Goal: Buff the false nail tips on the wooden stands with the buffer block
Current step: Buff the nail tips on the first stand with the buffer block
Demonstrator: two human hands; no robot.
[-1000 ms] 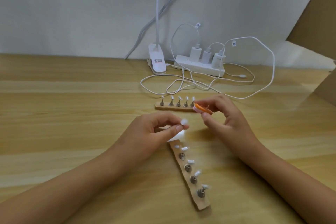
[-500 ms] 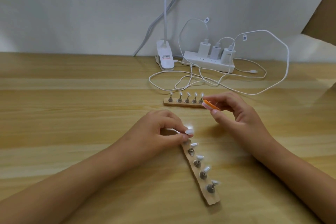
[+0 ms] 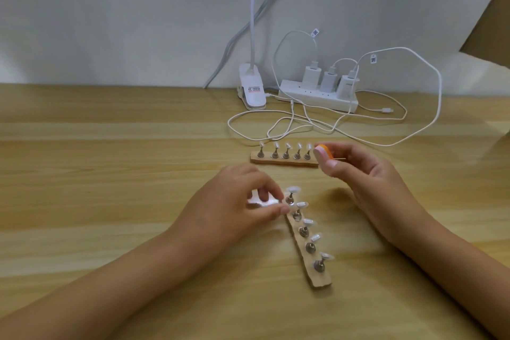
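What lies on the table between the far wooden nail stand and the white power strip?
Only loops of white charging cable, as the head view shows.

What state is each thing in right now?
near stand: lying flat, five tipped posts seated.
far stand: lying flat, five tipped posts.
buffer block: held up by far stand's right end.
right hand: pinches buffer block.
left hand: fingers curled at near stand's far post; blurred, grip unclear.
power strip: three chargers plugged in.

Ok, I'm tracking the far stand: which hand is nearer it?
Right. The right hand is beside the right end of the far stand; the left hand is at the near stand.
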